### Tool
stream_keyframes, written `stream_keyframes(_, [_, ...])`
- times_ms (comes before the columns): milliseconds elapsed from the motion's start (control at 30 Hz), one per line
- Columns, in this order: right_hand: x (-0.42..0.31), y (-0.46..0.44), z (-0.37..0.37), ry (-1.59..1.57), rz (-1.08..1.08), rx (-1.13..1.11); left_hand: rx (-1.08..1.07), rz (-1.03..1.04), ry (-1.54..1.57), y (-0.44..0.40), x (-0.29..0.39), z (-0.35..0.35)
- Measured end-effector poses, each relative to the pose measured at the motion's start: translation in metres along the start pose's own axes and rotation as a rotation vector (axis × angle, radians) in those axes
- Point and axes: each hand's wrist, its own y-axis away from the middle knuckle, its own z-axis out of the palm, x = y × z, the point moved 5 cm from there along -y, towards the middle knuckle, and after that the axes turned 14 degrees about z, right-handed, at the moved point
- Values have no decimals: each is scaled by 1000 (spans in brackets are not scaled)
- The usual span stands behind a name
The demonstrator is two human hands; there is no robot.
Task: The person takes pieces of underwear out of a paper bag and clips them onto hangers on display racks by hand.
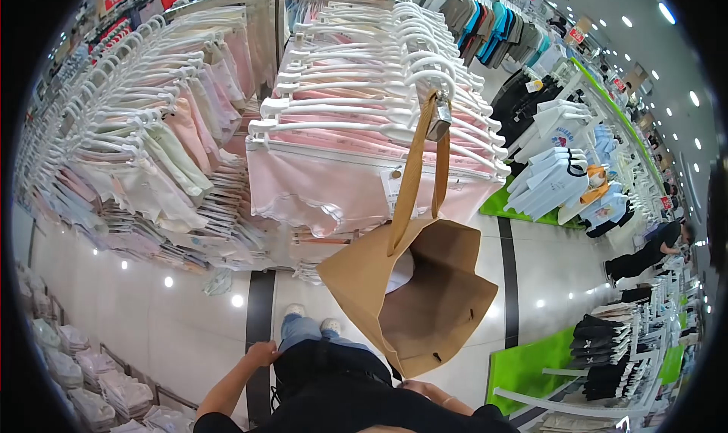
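Observation:
A brown paper bag [364, 281] hangs by one strap loop from the metal end of a rack, its mouth gaping toward me. Something white shows inside it. Behind the bag are pink underpants [318, 179] with a white tag, clipped on white hangers [334, 107]. At my hip, my left hand [262, 353] is closed against the edge of my black clothing; what its fingers hold, if anything, is hidden. My right hand [426, 392] is low, by my waist just under the bag's bottom edge. Its fingers are partly hidden, and contact with the bag is unclear.
Light-coloured underwear [178, 141] fills the rack at left. Folded packs [114, 387] lie on a shelf at lower left. White T-shirts [553, 179] hang at right, above a green base [531, 365] nearer me. A person in black [656, 247] bends at far right.

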Motion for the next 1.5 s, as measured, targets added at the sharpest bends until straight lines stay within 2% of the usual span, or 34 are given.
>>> stream_keyframes(67, [25, -34, -20, 838, 85, 135, 105, 37, -199, 15, 28, -33])
stream_keyframes(133, [63, -66, -87, 452, -107, 636, 200, 80, -121, 13, 43, -50])
stream_keyframes(167, [10, 30, -119, 263, -182, 799, 244, 102, -81, 12, 51, -57])
stream_keyframes(200, [-9, 77, -150, 53, -247, 939, 256, 127, -68, 13, 61, -66])
stream_keyframes(267, [-65, 198, -188, -169, -319, 1271, 283, 181, -50, 13, 84, -93])
stream_keyframes(300, [-106, 275, -186, -544, -673, 1341, 306, 192, -84, 14, 97, -108])
stream_keyframes(333, [-112, 312, -189, -669, -941, 1431, 328, 203, -116, 17, 110, -122])
stream_keyframes(400, [-152, 395, -162, -551, -1559, 1495, 380, 260, -125, 21, 132, -140])
stream_keyframes(467, [-200, 434, -135, -111, -1613, 1507, 445, 348, -79, 24, 148, -150])
stream_keyframes(533, [-258, 450, -118, 435, -1536, 1320, 435, 420, -34, 27, 162, -148])
stream_keyframes(600, [-309, 442, -106, 736, -1367, 1094, 380, 462, 30, 31, 170, -141])
stream_keyframes(667, [-333, 411, -104, 1091, -1034, 960, 293, 473, 117, 33, 173, -126])
stream_keyframes(733, [-354, 382, -106, 1268, -786, 958, 258, 435, 139, 34, 167, -110])
stream_keyframes(800, [-366, 345, -113, 1377, -745, 1060, 265, 395, 139, 37, 169, -103])
stream_keyframes(900, [-373, 267, -133, 1488, -776, 1081, 327, 370, 165, 38, 169, -98])
stream_keyframes(1000, [-369, 240, -152, 1545, -693, 1011, 349, 354, 164, 41, 173, -98])
stream_keyframes(1233, [-357, 250, -182, 1494, -514, 891, 432, 320, 115, 54, 178, -104])
stream_keyframes(1500, [-365, 281, -145, 1422, -548, 889, 508, 404, 63, 68, 195, -127])
